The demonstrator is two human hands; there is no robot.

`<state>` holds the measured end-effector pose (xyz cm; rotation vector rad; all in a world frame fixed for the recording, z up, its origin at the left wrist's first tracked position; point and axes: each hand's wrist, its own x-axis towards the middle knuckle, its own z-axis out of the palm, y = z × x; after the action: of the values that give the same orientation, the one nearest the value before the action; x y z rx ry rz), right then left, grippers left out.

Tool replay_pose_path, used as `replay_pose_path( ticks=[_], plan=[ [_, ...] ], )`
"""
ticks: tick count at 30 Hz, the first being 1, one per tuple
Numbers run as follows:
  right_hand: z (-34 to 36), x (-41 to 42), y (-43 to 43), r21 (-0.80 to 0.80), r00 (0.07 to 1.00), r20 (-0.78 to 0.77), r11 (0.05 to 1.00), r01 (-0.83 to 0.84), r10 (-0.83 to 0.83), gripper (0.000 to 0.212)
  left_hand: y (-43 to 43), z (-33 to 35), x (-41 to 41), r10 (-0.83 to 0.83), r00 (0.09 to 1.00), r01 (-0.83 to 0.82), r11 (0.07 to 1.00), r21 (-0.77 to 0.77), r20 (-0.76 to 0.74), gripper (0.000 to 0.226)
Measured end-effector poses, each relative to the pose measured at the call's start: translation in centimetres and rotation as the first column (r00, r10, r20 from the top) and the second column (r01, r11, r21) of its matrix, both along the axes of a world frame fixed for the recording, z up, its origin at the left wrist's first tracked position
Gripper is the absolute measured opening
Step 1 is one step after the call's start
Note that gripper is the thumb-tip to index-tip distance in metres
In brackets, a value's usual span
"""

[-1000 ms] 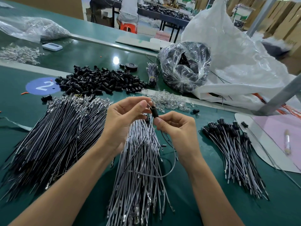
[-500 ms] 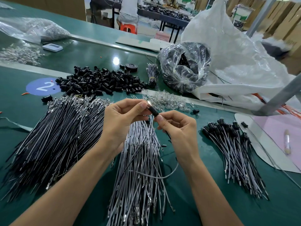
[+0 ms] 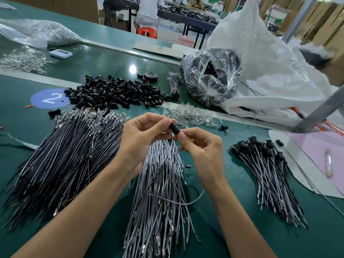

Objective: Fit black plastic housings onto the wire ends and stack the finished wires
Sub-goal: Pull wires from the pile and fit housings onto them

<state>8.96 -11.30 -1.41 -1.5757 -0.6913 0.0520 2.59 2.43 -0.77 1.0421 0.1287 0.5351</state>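
Housing (image 3: pixel 175 128), 1, black: being tilted further than before, being pinched endwise by curled fingertips of left hand (image 3: pixel 141 138) and right hand (image 3: pixel 202 148), apparently so wire (image 3: pixel 186 203) is being seated.

black housing (image 3: pixel 175 128) in my fingers, grey wires (image 3: pixel 160 183) below, green table (image 3: pixel 214 229) (blue sticker (image 3: pixel 48 98), white 2).
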Motion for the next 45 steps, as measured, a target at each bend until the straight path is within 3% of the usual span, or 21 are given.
replay_pose_path(
  ticks=[9,22,29,33,40,45],
  plan=[
    [-0.38,0.41,0.15,-0.031,0.999,0.035,0.999,-0.027,0.028,0.013,0.09,-0.07,0.02,-0.048,0.998,0.049,0.999,-0.012,0.03,0.013],
    [-0.01,0.04,0.31,-0.042,0.998,0.012,0.997,-0.06,0.06,0.014,0.09,0.08,-0.21,0.01,0.999,-0.015,0.994,0.112,0.044,0.017],
    [-0.23,-0.13,0.43,-0.063,0.998,0.064,0.998,-0.024,0.028,0.022,0.42,-0.5,-0.17,-0.012,0.999,0.005,0.988,0.153,0.049,0.008],
    [-0.39,0.07,0.3,-0.071,0.995,0.099,0.997,0.017,-0.009,0.013,0.43,-0.5,-0.28,-0.061,0.996,0.05,0.983,0.177,0.058,0.005],
    [-0.5,0.1,0.24,-0.063,0.994,0.097,0.997,0.053,-0.046,0.007,0.1,-0.81,0.09,0.062,0.996,-0.072,0.978,0.196,0.058,0.009],
    [-0.54,0.07,0.24,-0.043,0.996,0.075,0.997,0.061,-0.058,0.005,-0.31,-0.84,0.31,0.048,0.994,-0.063,0.985,0.164,0.093,0.007]
  ],
)
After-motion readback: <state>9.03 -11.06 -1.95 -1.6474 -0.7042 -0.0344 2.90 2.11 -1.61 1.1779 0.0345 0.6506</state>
